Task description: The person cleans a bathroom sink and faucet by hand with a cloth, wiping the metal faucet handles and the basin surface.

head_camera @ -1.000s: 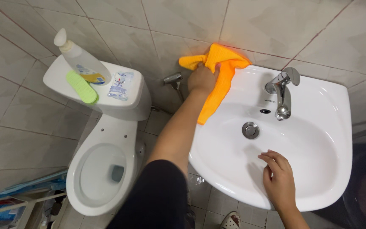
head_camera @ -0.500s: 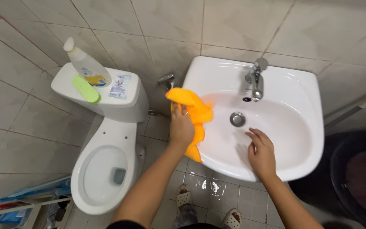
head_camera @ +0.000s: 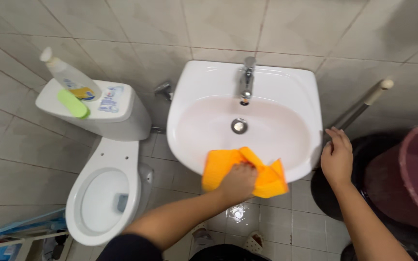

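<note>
Left hand (head_camera: 238, 182) presses an orange cloth (head_camera: 242, 173) onto the front rim of the white sink (head_camera: 209, 79), fingers curled down over the cloth and gripping it; cloth sits at 6 o'clock of the basin, draped over the edge, part hanging off the front. Right hand (head_camera: 336, 157) rests at the sink's right edge, about 4 o'clock of the basin, fingers spread loosely and holding nothing, fingertips just beside or touching the rim, cannot tell which. Chrome tap (head_camera: 246, 77) at 12 o'clock of the basin, drain (head_camera: 239, 125) in the middle below it. Toilet (head_camera: 103, 193) stands at 9 o'clock from the sink, seat up, bowl open. On its tank lid (head_camera: 122, 104) lies a white bottle (head_camera: 66, 75) tilted, a green brush (head_camera: 72, 103) just beside and partly under it, and a small flat packet (head_camera: 110, 99) next to them. Small chrome valve (head_camera: 163, 89) on the wall between tank and sink. At 3 o'clock from the sink a stick handle (head_camera: 364, 106) leans against the tiled wall, near the right hand. Pink bucket (head_camera: 414, 174) at far right, sitting over a dark round tub (head_camera: 359, 154). Wet tiled floor (head_camera: 267, 222) below the sink; sandalled feet (head_camera: 253, 241) at 6 o'clock, partly hidden by the arm.
</note>
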